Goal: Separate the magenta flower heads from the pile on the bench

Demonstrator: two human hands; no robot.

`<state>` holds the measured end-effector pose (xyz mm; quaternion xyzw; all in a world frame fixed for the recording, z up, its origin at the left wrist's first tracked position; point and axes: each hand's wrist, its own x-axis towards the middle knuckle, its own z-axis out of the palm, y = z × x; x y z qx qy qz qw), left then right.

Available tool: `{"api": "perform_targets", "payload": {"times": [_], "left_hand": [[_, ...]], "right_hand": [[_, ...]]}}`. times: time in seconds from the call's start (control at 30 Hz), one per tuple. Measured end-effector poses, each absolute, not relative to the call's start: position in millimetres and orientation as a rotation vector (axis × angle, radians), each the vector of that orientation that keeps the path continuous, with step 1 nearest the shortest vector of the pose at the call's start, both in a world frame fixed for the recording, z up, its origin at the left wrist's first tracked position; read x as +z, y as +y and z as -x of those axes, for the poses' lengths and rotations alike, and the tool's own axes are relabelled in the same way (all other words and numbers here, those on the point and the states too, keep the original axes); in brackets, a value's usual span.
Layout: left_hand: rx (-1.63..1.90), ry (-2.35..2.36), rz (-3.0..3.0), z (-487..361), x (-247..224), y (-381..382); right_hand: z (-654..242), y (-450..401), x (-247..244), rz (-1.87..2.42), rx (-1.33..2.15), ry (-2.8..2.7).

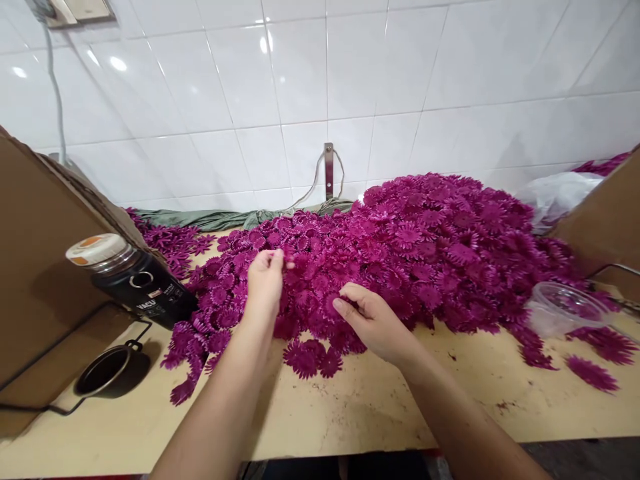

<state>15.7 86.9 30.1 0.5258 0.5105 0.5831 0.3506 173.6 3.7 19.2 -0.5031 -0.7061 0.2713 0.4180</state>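
Inward from the table's (370,427) front edge, the right hand (375,322) appears to pinch a purple flower (329,308); farther in, whether the left hand (267,277) grips anything I cannot tell. Finished and remaining pieces look alike in the loose flower heap (440,240) toward the back edge.

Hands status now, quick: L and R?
Left hand: closed in a pinch; whether it holds anything can't be told.
Right hand: fingers curled, closed, against the purple flowers; can't tell if it grips one.
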Motion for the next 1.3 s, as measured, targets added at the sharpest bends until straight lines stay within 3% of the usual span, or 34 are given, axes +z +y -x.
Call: {"api": "perform_targets", "payload": {"times": [0.33, 0.67, 0.83, 1.03, 1.3], "left_hand": [[1.385, 1.319, -2.004, -12.3, 35.9, 62.9], [1.169, 1.048, -1.9, -37.8, 27.9, 40.0], [1.286, 1.042, -1.545, -40.9, 28.7, 48.3], [1.524, 1.129, -1.118, -24.1, 32.5, 75.8], [1.424, 1.402, -1.754, -5.5, 31.1, 67.9]], "right_hand": [[-171.1, 25.4, 20.6, 1.432, 0.008, -1.608], [-165.9, 29.0, 17.6, 1.43, 0.507, -1.465], [-162.6, 20.3, 21.3, 1.196, 0.795, -1.502], [-166.5, 9.5, 20.7, 1.199, 0.919, -1.531], [-171.0, 18.2, 16.7, 1.291, 0.805, -1.404]]}}
